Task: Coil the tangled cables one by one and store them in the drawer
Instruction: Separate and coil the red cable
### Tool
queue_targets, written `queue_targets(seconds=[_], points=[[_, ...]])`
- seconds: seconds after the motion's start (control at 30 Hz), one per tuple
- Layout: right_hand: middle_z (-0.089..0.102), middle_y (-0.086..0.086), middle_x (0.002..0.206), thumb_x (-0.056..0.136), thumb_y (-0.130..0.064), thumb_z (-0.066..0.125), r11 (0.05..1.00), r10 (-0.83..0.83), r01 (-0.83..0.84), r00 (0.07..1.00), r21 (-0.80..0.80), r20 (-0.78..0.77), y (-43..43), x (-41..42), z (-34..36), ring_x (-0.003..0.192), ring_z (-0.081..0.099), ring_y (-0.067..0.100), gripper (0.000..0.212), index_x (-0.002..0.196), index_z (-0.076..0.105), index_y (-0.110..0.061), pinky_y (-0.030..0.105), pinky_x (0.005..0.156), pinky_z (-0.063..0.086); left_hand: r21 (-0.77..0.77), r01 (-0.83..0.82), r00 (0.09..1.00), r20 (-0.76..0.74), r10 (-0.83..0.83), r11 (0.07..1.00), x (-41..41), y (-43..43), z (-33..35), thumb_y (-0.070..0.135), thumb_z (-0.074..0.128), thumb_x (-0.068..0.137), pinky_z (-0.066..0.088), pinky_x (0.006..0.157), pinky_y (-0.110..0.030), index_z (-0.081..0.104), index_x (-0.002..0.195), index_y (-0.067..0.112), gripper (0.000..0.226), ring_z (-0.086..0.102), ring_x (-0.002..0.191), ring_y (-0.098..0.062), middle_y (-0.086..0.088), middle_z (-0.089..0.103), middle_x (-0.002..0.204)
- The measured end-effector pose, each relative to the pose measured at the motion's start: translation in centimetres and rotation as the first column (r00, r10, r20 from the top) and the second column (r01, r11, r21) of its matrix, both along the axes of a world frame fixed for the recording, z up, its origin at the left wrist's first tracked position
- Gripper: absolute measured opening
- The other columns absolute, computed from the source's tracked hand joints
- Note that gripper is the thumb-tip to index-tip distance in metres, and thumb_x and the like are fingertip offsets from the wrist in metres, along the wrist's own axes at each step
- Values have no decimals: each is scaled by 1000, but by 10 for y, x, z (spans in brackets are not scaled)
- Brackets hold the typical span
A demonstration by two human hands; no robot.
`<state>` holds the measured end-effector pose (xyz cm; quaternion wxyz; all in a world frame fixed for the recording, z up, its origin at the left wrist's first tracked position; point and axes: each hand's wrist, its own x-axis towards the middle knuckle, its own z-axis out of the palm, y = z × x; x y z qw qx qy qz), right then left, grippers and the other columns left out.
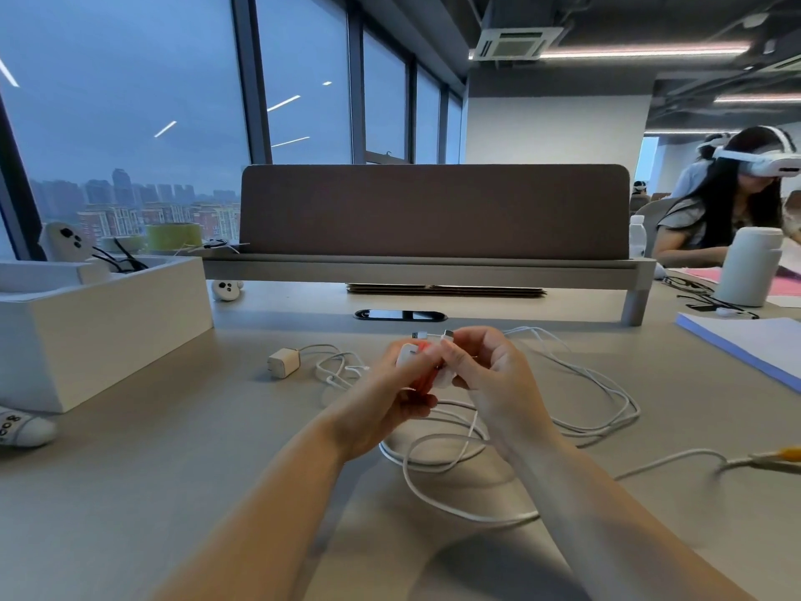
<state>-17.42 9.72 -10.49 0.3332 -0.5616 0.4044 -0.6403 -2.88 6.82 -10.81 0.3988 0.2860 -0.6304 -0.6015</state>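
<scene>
Left hand [390, 394] curled round a small white-and-red piece [415, 367], what it is unclear; right hand [492, 377] pinches a white plug [448, 334] at the fingertips, just against that piece; both are held up over the tabletop [182, 470], likely to get one free end in hand so winding can start from it; the cable [437, 455] trails down from the hands into loose overlapping loops under the wrists, and more loops spread right [607, 405], so slack is all on the surface and nothing looks coiled yet; a charger [284, 363] lies well left of the hands with its own knotted lead [340, 367], probably next in line; a yellow-tipped lead [780, 453] sits at the right edge; an open white box [99, 327] stands far left, cannot tell if it is the drawer; paper stack [754, 347] far right; judgement: early stage, first cable in hand, none stored; risk is loops snagging each other when pulled.
</scene>
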Motion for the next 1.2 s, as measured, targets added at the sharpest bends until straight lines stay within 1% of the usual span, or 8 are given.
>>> queue_targets(seconds=[0.1,0.2,0.3,0.5,0.67,0.77,1.0,1.2], points=[[68,6,91,88,-19,65,997,33,-41,992,60,125,-1,-4,3,83,66,15,14,99,62,-12,24,70,55,-127,-3,990,138,21,992,1,3,-2,33,78,76,50,81,-27,43,130,32,64,58,92,-17,-7,54,116],[66,6,86,87,-16,65,992,57,-81,974,100,219,-3,-6,4,78,63,14,14,98,61,-8,24,67,53,-241,-82,972,194,130,967,0,2,-3,23,73,81,50,70,-21,41,129,37,60,61,82,-11,-2,57,110],[68,4,88,87,-18,66,994,44,-65,976,90,215,-2,-6,5,80,65,13,14,99,63,-10,21,65,52,-296,-104,966,196,167,950,-1,1,-4,26,70,82,47,58,-18,45,124,30,50,56,61,-2,1,58,93],[68,-1,83,87,-18,65,995,25,-47,972,89,236,-3,-7,7,73,64,7,13,99,64,-14,17,60,49,-392,-126,946,228,229,911,-2,-4,-8,49,62,78,53,65,-21,48,115,25,46,61,83,-14,-5,59,98],[68,0,79,88,-20,64,986,75,-113,956,123,283,-4,-8,10,73,62,10,15,103,66,-16,23,64,50,-414,-160,944,202,262,896,-6,-1,-10,49,57,77,50,60,-20,49,115,21,47,56,71,-1,1,56,89],[61,-6,62,90,-16,61,975,130,-181,935,128,331,-3,-9,12,59,58,4,17,105,68,-14,18,56,49,-419,-182,946,173,275,890,-9,0,-11,48,57,78,46,55,-16,48,114,19,47,54,63,5,2,55,86],[53,2,64,90,-12,60,954,192,-272,875,124,445,-1,-11,15,53,50,5,15,100,66,-4,18,53,50,-464,-206,941,147,304,862,-11,2,-12,34,50,93,41,51,-10,49,114,13,30,52,61,7,3,54,84],[57,4,67,89,-11,61,951,171,-261,887,162,428,-1,-12,16,53,51,6,8,93,64,-5,16,48,48,-424,-134,950,202,237,896,-1,2,-6,54,61,79,47,60,-20,55,105,16,47,54,68,-6,-1,57,82]])
